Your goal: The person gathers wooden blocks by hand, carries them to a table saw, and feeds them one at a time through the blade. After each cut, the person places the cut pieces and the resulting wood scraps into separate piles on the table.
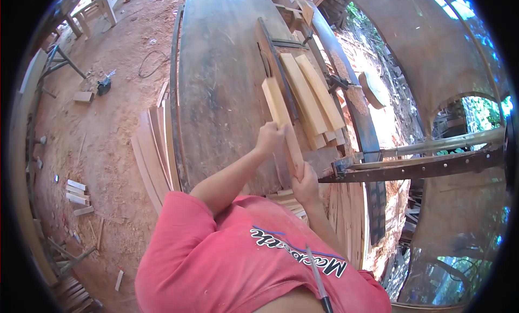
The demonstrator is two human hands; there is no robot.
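A squared wooden piece (276, 99) lies lengthwise over the large worn work table (216, 69), alongside a dark straight fence (278, 69). My left hand (270, 138) is closed around its middle from the left side. At the near end, my right hand (306, 184) grips the same wooden piece. Just beyond its far end, a narrow dark slot (265, 64) shows in the tabletop. To the right of the fence rests a stack of similar wooden pieces (304, 96).
Curved boards (153, 156) lean against the table's left side. Short wood offcuts (78, 193) and a small dark tool (106, 84) lie on the dirt floor. On the right, a dark metal bar with rivets (432, 167) juts toward the table. A pen (319, 278) hangs at my shirt.
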